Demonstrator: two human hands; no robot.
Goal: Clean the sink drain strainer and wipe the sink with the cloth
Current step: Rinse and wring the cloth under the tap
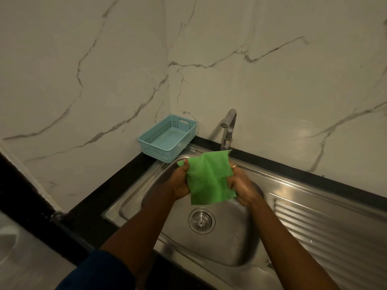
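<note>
**Both hands spread a green cloth over the sink**

Right now I see my left hand and right hand each clamped on one side edge of a green cloth, stretching it flat above the steel sink. Below the cloth, the round drain strainer sits in the basin floor, uncovered. A metal tap rises from the back rim just behind the cloth. A pale blue basket stands in the corner, partly on the sink's rim, against the marble wall.
</note>
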